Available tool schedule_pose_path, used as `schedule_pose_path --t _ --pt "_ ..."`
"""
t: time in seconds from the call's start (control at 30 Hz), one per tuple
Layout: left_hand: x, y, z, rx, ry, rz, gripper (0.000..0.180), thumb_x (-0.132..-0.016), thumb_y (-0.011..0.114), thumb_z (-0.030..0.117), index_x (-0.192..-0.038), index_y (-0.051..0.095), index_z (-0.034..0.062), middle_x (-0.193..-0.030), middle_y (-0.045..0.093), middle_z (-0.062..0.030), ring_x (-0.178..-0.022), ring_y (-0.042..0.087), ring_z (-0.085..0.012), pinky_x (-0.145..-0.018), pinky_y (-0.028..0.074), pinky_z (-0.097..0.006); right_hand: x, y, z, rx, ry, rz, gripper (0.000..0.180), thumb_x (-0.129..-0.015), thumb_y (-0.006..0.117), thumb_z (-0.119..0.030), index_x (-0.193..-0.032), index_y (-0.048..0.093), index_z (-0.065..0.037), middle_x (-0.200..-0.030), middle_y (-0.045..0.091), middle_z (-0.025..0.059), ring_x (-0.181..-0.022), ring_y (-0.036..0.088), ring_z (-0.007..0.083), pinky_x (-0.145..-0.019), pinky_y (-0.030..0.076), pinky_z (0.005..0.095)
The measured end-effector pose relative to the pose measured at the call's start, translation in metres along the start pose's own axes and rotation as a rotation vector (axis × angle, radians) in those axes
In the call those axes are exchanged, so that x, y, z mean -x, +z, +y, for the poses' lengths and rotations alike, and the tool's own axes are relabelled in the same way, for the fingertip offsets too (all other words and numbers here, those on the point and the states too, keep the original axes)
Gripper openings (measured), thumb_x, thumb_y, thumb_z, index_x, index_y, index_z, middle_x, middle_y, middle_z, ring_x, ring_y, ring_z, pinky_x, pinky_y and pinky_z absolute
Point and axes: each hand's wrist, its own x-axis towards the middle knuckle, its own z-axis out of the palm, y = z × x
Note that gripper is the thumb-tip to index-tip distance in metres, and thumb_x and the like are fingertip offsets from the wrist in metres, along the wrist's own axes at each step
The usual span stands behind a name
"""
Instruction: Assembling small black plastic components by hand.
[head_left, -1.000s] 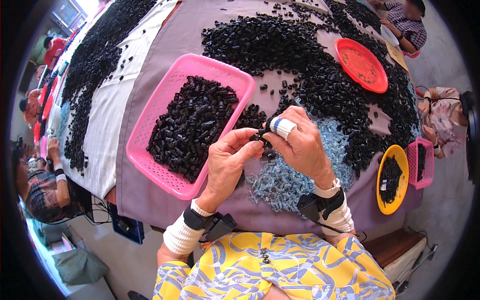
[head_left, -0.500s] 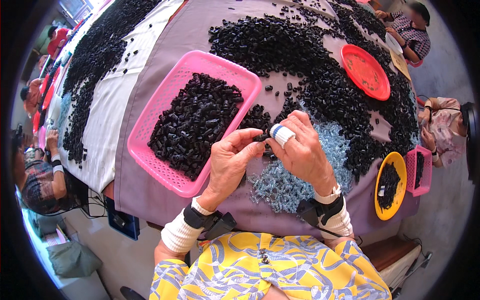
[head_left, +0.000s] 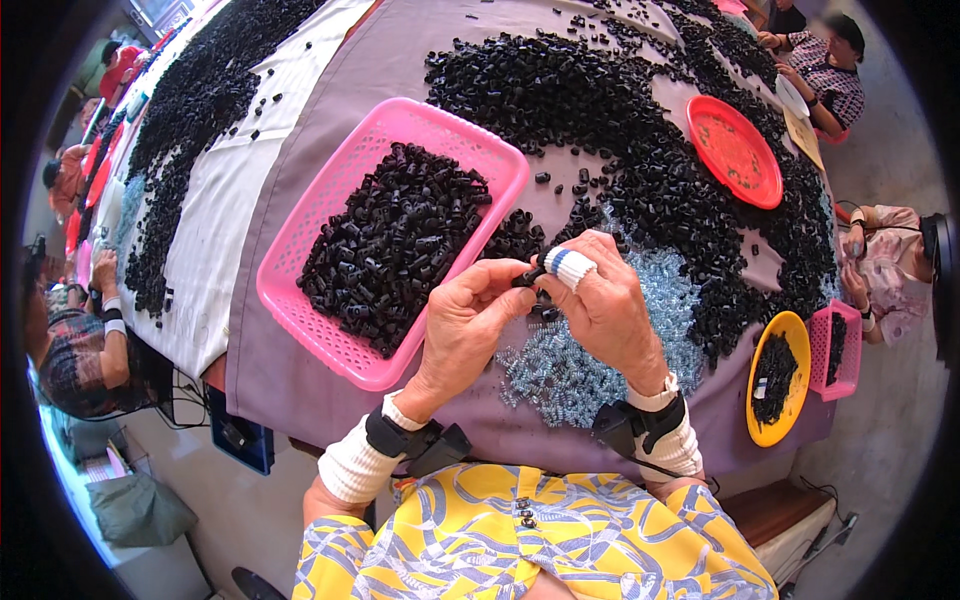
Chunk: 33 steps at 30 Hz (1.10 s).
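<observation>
My left hand (head_left: 466, 330) pinches a small black plastic part (head_left: 527, 277) between thumb and fingertips. Against the same part press the fingers of my right hand (head_left: 603, 300), which has a white, blue-striped finger sleeve (head_left: 570, 266) on one finger. Just left of my hands stands a pink plastic basket (head_left: 275, 280), holding a heap of black parts (head_left: 390, 245). A pile of small, shiny, pale-blue pieces, seemingly metal springs (head_left: 585, 375), lies beneath and beside my right hand. Beyond it spreads a large mound of loose black parts (head_left: 540, 95).
A red plate (head_left: 735, 150) rests on the black parts at the right. Near the table's right edge are a yellow plate (head_left: 763, 425) of small black pieces and a small pink basket (head_left: 848, 352). Other people sit along both sides. A blue bin (head_left: 240, 435) stands below left.
My right fingers have shifted slightly and closed lower over the black part, the sleeved finger now pointing more toward the left hand. My left hand has barely moved.
</observation>
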Motion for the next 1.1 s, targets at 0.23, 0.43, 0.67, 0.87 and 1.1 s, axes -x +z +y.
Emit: schedule_pose_path --t 0.23,0.43,0.67,0.87,1.1 --pt "0.001 -0.0022 0.0065 0.024 -0.06 0.003 0.026 -0.086 0.064 0.0 -0.112 0.062 -0.0027 -0.093 0.067 -0.0048 -0.083 0.062 -0.0076 -0.074 0.051 -0.021 0.0012 -0.0017 0.0061 -0.072 0.022 0.055 0.014 -0.074 0.071 -0.005 -0.081 0.06 0.0 -0.074 0.059 0.0106 -0.072 0.057 0.0284 -0.073 0.043 0.0393" --pt "-0.0004 -0.0034 0.0026 -0.008 -0.04 0.02 0.025 -0.086 0.064 0.0 -0.11 0.063 -0.0027 -0.092 0.067 -0.004 -0.083 0.062 -0.0073 -0.073 0.051 -0.021 -0.0028 -0.0053 0.0044 0.094 -0.063 -0.006 0.016 -0.072 0.073 -0.009 -0.082 0.062 -0.001 -0.077 0.06 0.0099 -0.074 0.058 0.0266 -0.081 0.041 0.041" --pt "-0.0004 -0.0058 -0.0012 -0.078 -0.041 0.044 0.024 -0.085 0.064 0.0 -0.109 0.064 -0.002 -0.092 0.067 -0.0034 -0.083 0.061 -0.0072 -0.073 0.05 -0.021 -0.0033 -0.0065 0.0001 0.185 -0.098 -0.061 0.018 -0.072 0.073 -0.01 -0.082 0.063 0.001 -0.08 0.061 0.0111 -0.078 0.059 0.0272 -0.087 0.041 0.0437" --pt "0.0001 -0.0054 -0.0016 -0.126 -0.017 0.064 0.023 -0.082 0.065 -0.002 -0.105 0.066 -0.0023 -0.09 0.068 -0.0051 -0.082 0.062 -0.0079 -0.072 0.05 -0.022 -0.0016 -0.0025 -0.0005 0.175 -0.131 -0.069 0.016 -0.071 0.071 -0.008 -0.08 0.062 0.001 -0.079 0.061 0.0121 -0.078 0.059 0.0286 -0.087 0.041 0.0443" --pt "0.0011 -0.005 -0.0015 -0.213 0.039 0.072 0.025 -0.079 0.066 -0.005 -0.103 0.068 -0.0011 -0.091 0.068 -0.0067 -0.079 0.062 -0.009 -0.071 0.05 -0.023 0.0011 -0.0002 0.0005 0.166 -0.091 -0.094 0.015 -0.071 0.07 -0.007 -0.079 0.06 0.0 -0.077 0.058 0.0116 -0.075 0.056 0.0283 -0.082 0.042 0.0434"
